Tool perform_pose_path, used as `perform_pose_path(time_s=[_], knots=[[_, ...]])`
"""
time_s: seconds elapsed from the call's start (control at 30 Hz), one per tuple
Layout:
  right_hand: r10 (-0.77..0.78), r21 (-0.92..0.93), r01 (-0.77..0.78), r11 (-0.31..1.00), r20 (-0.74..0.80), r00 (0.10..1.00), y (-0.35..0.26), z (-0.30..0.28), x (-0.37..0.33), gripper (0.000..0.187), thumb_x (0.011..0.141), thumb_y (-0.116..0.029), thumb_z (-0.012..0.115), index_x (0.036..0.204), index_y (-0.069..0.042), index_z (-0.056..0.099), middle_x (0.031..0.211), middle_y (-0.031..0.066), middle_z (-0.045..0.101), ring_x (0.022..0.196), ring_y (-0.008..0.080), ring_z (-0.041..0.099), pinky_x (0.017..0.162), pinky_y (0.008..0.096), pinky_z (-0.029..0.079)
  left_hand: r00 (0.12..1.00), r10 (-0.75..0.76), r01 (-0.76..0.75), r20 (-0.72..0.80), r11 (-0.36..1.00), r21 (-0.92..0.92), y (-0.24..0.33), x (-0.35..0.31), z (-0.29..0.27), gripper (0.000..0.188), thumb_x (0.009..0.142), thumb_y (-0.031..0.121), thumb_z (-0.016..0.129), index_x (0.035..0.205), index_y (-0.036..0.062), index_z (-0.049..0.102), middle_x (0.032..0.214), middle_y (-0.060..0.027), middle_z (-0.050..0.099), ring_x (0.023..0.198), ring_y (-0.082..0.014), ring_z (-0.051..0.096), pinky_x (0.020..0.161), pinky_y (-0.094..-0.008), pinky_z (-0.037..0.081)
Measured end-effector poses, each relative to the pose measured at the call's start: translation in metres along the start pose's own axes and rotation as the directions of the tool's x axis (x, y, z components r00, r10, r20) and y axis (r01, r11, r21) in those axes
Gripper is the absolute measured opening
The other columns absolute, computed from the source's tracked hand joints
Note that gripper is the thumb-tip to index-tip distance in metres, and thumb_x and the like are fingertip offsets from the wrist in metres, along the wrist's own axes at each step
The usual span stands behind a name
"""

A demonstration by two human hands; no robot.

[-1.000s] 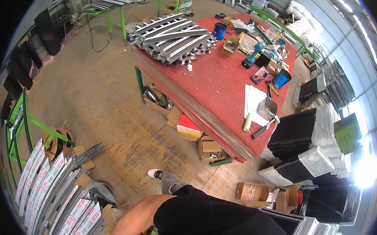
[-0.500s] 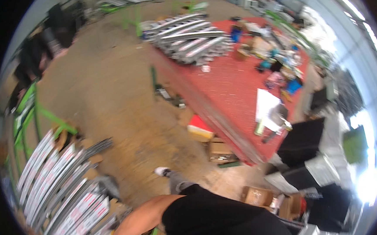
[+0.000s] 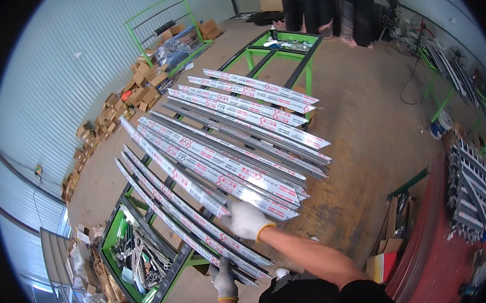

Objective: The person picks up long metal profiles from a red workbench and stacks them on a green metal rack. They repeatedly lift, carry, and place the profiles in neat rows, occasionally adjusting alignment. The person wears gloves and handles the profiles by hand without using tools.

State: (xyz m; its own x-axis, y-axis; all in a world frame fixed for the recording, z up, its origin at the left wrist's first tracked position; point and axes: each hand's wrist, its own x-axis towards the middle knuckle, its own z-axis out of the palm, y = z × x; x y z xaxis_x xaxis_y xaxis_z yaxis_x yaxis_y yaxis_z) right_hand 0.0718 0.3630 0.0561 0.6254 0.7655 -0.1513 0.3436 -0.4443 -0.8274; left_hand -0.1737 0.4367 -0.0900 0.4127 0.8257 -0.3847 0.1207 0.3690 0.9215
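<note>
Long metal profiles (image 3: 219, 164) with printed white-and-red film lie side by side across a green-and-black stand. My right hand (image 3: 245, 220), in a white glove with a yellow cuff, is closed around the near right end of one film-covered profile (image 3: 187, 184). That profile slants across the gap between the main group and the nearest few. Below it my left hand (image 3: 224, 282), in a greyish glove, is closed at the edge of the nearest profile (image 3: 192, 235). Its fingertips are partly hidden there.
A green tray of metal fittings (image 3: 140, 257) sits at the stand's near end, another green tray (image 3: 287, 43) at its far end. Cardboard boxes (image 3: 113, 111) line the left wall. On the right stands a red table (image 3: 432, 260) with stacked grey metal parts (image 3: 468, 190). Dark rolls (image 3: 320, 13) stand at the back.
My view has swung from the red table to the stand of profiles, which was at the lower left. Both gloved hands now show at the profiles; before, mainly one forearm showed.
</note>
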Motion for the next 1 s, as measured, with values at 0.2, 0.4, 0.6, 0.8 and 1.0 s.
perform_pose_path(time_s=[0.2, 0.4, 0.6, 0.8, 1.0], knots=[[-0.006, -0.116, -0.005, 0.993, -0.094, 0.996, 0.026, -0.108, 0.022, 0.053, 0.100, -0.040, 0.072, 0.125, 0.006, 0.071, 0.116, 0.0332, 0.076, 0.108, 0.0448, 0.075, 0.096, 0.0513, 0.058, 0.978, 0.029, -0.055, -0.205, 0.991, -0.121, -0.008, -0.018, -0.007, 0.070, 0.113, 0.046, 0.062, 0.164, 0.0016, 0.040, 0.141, -0.0134, 0.063, 0.115, -0.0210, 0.065, 0.100, -0.0365, 0.054], [-0.093, -0.320, 0.018, 0.947, -0.222, 0.970, 0.089, -0.239, 0.082, 0.048, 0.098, -0.037, 0.067, 0.120, 0.005, 0.073, 0.115, 0.0348, 0.074, 0.112, 0.0513, 0.071, 0.102, 0.0531, 0.056, 0.826, -0.057, 0.040, -0.560, 0.998, -0.043, -0.012, -0.043, -0.023, 0.073, 0.115, 0.048, 0.055, 0.169, 0.0018, 0.038, 0.161, -0.0207, 0.052, 0.141, -0.0326, 0.053, 0.118, -0.0463, 0.044], [-0.119, -0.433, 0.013, 0.901, -0.218, 0.969, 0.180, -0.326, 0.181, 0.041, 0.094, -0.032, 0.070, 0.111, 0.005, 0.073, 0.111, 0.0357, 0.074, 0.111, 0.0530, 0.070, 0.100, 0.0555, 0.056, 0.493, 0.331, 0.056, -0.805, 0.911, 0.409, -0.009, -0.089, 0.031, 0.068, 0.110, 0.033, 0.072, 0.157, -0.0087, 0.047, 0.158, -0.0292, 0.056, 0.141, -0.0385, 0.056, 0.122, -0.0475, 0.046], [-0.126, -0.405, 0.061, 0.912, -0.136, 0.983, 0.236, -0.357, 0.243, 0.037, 0.094, -0.030, 0.070, 0.110, 0.003, 0.075, 0.114, 0.0342, 0.074, 0.111, 0.0518, 0.070, 0.098, 0.0567, 0.056, 0.257, 0.543, 0.214, -0.800, 0.775, 0.594, 0.019, -0.129, 0.124, 0.072, 0.105, 0.032, 0.076, 0.158, -0.0081, 0.047, 0.145, -0.0294, 0.065, 0.128, -0.0378, 0.066, 0.113, -0.0481, 0.052], [-0.101, -0.422, 0.051, 0.905, -0.099, 0.990, 0.253, -0.344, 0.260, 0.040, 0.098, -0.032, 0.072, 0.120, 0.002, 0.071, 0.115, 0.0363, 0.073, 0.112, 0.0542, 0.070, 0.100, 0.0596, 0.056, 0.168, 0.369, 0.095, -0.914, 0.917, 0.388, 0.043, -0.137, 0.194, 0.069, 0.112, 0.024, 0.064, 0.168, -0.0058, 0.036, 0.152, -0.0277, 0.057, 0.135, -0.0353, 0.061, 0.115, -0.0431, 0.049]])
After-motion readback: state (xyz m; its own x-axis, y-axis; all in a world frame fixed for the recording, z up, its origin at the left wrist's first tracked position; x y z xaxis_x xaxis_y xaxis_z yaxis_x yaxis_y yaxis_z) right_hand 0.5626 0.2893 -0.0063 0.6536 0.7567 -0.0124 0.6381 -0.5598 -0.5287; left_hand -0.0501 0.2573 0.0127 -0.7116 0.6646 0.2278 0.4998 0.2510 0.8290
